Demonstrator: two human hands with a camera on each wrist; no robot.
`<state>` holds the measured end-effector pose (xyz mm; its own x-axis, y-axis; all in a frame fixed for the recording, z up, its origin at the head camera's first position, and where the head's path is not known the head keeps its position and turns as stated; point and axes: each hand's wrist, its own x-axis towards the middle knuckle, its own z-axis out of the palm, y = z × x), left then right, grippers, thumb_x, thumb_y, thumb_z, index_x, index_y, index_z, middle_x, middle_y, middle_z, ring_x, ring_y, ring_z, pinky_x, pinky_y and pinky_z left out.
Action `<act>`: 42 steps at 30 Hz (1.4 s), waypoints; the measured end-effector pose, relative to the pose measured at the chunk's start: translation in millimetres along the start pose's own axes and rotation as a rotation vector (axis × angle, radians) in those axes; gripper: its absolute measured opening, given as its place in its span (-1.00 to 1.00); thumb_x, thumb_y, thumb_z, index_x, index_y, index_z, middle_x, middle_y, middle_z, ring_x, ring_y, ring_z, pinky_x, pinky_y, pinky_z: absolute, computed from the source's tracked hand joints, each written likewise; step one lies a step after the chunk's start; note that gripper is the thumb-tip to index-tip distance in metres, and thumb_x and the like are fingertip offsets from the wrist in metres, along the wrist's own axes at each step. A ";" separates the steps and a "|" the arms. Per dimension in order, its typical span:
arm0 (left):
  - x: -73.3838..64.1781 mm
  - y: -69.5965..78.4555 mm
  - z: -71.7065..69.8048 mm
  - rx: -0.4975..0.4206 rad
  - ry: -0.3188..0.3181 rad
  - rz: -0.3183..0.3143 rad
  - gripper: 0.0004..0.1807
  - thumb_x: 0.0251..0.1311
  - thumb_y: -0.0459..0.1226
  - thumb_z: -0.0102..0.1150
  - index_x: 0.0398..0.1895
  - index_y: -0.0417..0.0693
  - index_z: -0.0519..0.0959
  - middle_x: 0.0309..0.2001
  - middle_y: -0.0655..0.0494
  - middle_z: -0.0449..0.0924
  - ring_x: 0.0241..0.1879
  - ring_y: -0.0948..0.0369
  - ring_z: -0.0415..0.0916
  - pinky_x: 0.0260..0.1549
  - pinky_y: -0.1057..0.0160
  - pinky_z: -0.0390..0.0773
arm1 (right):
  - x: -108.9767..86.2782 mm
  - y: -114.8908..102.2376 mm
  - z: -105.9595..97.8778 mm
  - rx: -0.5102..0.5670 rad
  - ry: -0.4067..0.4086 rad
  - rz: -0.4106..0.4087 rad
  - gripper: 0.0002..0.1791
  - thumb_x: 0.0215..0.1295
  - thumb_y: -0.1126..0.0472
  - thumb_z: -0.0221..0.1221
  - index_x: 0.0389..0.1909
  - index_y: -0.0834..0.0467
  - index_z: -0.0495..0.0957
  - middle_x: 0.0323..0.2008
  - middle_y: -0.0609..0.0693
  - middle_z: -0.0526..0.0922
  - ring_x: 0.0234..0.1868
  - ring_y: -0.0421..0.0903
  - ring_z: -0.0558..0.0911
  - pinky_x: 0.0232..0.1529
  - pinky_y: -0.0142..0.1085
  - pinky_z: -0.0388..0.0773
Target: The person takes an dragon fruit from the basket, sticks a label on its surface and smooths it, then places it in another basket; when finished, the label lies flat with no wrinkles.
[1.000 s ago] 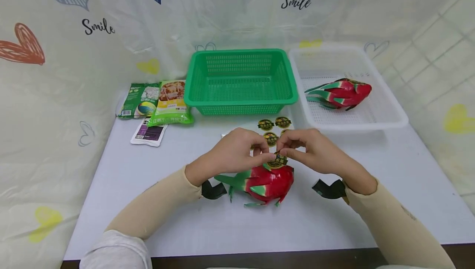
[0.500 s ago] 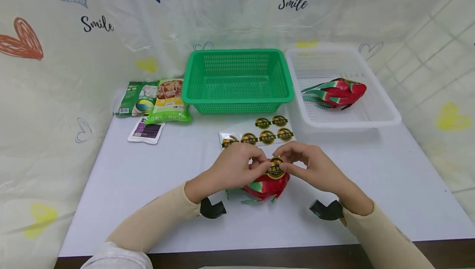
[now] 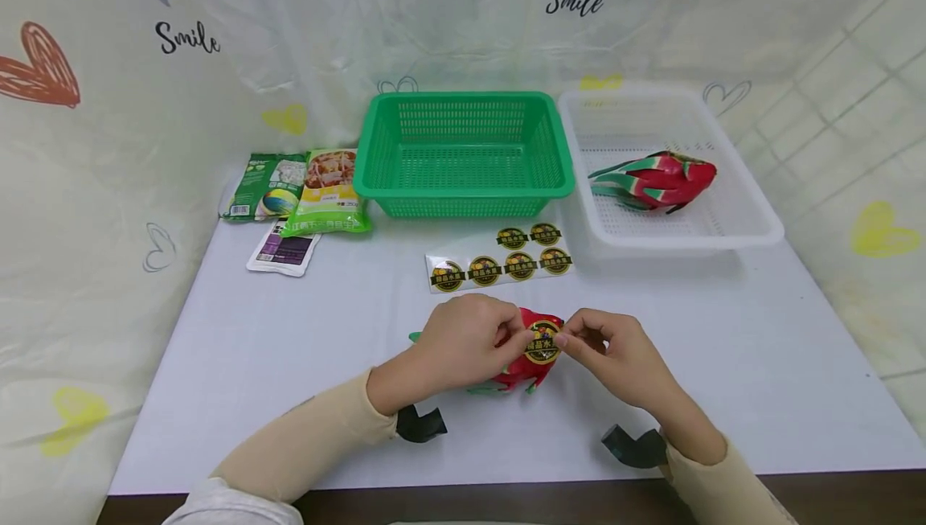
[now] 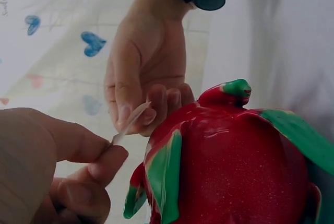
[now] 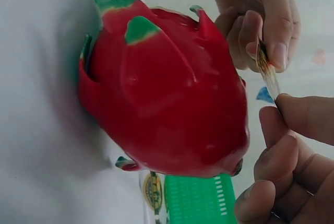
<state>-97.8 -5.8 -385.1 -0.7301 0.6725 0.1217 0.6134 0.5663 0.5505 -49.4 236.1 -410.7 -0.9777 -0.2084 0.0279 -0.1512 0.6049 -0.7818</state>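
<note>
A round black-and-gold sticker (image 3: 542, 342) is stretched between both hands, close over a red dragon fruit (image 3: 517, 372) with green-tipped scales. My left hand (image 3: 466, 344) pinches its left edge between thumb and forefinger, and my right hand (image 3: 615, 352) pinches the right edge. Seen nearly edge-on in the right wrist view, the sticker (image 5: 267, 70) stands beside the fruit (image 5: 172, 98), with a gap between them. The left wrist view has the thin pale edge of the sticker (image 4: 130, 125) spanning the two hands. In the head view the left hand hides part of the fruit.
Behind the hands lies a sheet of several stickers (image 3: 485, 271). A green basket (image 3: 463, 207) stands at the back, beside a white basket (image 3: 680, 245) holding another dragon fruit (image 3: 661, 181). Packets (image 3: 329, 199) lie at the left. The table's front edge (image 3: 405, 486) is near the person.
Both hands have moved toward the person with the sticker, which now faces up more fully over the dragon fruit. The sticker sheet behind them has come into full view.
</note>
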 end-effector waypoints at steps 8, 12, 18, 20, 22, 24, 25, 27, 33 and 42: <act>0.2 2.8 6.4 0.176 -0.024 -0.016 -0.58 0.40 -0.03 0.23 -0.65 0.17 0.41 -0.75 0.35 0.33 -0.69 0.41 0.29 -0.77 0.47 0.20 | -3.6 -2.3 3.2 0.010 0.005 0.067 -0.84 0.33 0.13 0.41 -0.43 0.03 0.68 -0.60 -0.14 0.47 -0.54 -0.25 0.39 -0.56 -0.39 0.33; 1.0 2.3 8.0 0.199 -0.014 -0.017 -0.56 0.39 -0.02 0.24 -0.66 0.17 0.39 -0.75 0.35 0.30 -0.71 0.41 0.26 -0.78 0.47 0.16 | -2.3 -2.6 2.9 0.005 0.000 0.078 -0.83 0.32 0.13 0.42 -0.44 0.05 0.68 -0.62 -0.13 0.45 -0.56 -0.26 0.38 -0.57 -0.39 0.32; 2.8 2.7 9.9 0.191 0.001 -0.014 -0.56 0.39 -0.04 0.23 -0.68 0.17 0.39 -0.76 0.36 0.30 -0.70 0.42 0.26 -0.77 0.48 0.16 | -2.1 -1.3 2.1 0.006 -0.015 0.104 -0.83 0.32 0.12 0.42 -0.43 0.06 0.68 -0.63 -0.13 0.42 -0.55 -0.26 0.35 -0.56 -0.39 0.29; 3.3 3.5 10.2 0.186 0.007 -0.008 -0.57 0.39 -0.05 0.23 -0.68 0.17 0.40 -0.75 0.37 0.31 -0.70 0.42 0.26 -0.77 0.47 0.16 | -2.5 -0.8 1.8 0.009 -0.018 0.107 -0.83 0.32 0.12 0.42 -0.42 0.06 0.68 -0.63 -0.13 0.42 -0.55 -0.26 0.35 -0.56 -0.39 0.28; 3.8 4.3 10.5 0.182 0.008 -0.002 -0.57 0.39 -0.05 0.22 -0.68 0.17 0.40 -0.75 0.37 0.32 -0.70 0.42 0.27 -0.77 0.47 0.17 | -3.0 -0.5 0.9 0.013 -0.018 0.108 -0.84 0.33 0.12 0.41 -0.42 0.06 0.69 -0.63 -0.13 0.42 -0.54 -0.26 0.34 -0.55 -0.39 0.27; 4.4 5.4 10.6 0.180 0.004 -0.001 -0.57 0.39 -0.06 0.22 -0.68 0.17 0.40 -0.74 0.37 0.33 -0.69 0.41 0.28 -0.77 0.47 0.17 | -3.4 0.2 0.3 0.019 -0.020 0.106 -0.84 0.33 0.13 0.41 -0.42 0.06 0.69 -0.63 -0.14 0.42 -0.55 -0.27 0.34 -0.56 -0.39 0.26; 4.7 5.8 10.8 0.182 0.002 0.000 -0.57 0.39 -0.06 0.22 -0.67 0.18 0.39 -0.74 0.37 0.32 -0.69 0.41 0.27 -0.77 0.46 0.17 | -3.5 0.8 0.3 0.022 -0.022 0.105 -0.84 0.33 0.14 0.41 -0.42 0.06 0.69 -0.62 -0.14 0.43 -0.55 -0.27 0.34 -0.56 -0.39 0.26; 5.1 6.3 11.5 0.193 0.001 0.003 -0.57 0.38 -0.07 0.21 -0.69 0.17 0.38 -0.75 0.36 0.31 -0.70 0.41 0.26 -0.77 0.46 0.15 | -3.3 2.0 0.7 0.033 -0.029 0.109 -0.84 0.33 0.13 0.40 -0.41 0.07 0.69 -0.62 -0.14 0.43 -0.55 -0.27 0.34 -0.55 -0.39 0.26; 5.1 6.5 13.8 0.278 0.038 0.031 -0.52 0.35 -0.08 0.21 -0.74 0.17 0.32 -0.78 0.35 0.24 -0.75 0.40 0.18 -0.79 0.47 0.06 | -2.1 4.7 5.7 0.031 -0.032 0.085 -0.83 0.34 0.13 0.40 -0.43 0.06 0.67 -0.63 -0.16 0.47 -0.56 -0.30 0.35 -0.56 -0.41 0.29; 3.8 5.8 15.9 0.322 0.044 0.037 -0.49 0.33 0.07 0.27 -0.72 0.19 0.34 -0.77 0.37 0.25 -0.72 0.40 0.20 -0.78 0.45 0.09 | -2.8 8.2 7.1 -0.119 0.002 0.008 -0.75 0.23 0.09 0.48 -0.46 -0.05 0.56 -0.63 -0.23 0.40 -0.55 -0.30 0.37 -0.56 -0.42 0.28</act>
<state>-92.3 7.7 -394.6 -0.7136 0.6781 0.1758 0.6983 0.6682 0.2567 -46.9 236.2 -421.6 -0.9792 -0.2015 0.0237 -0.1597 0.6935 -0.7025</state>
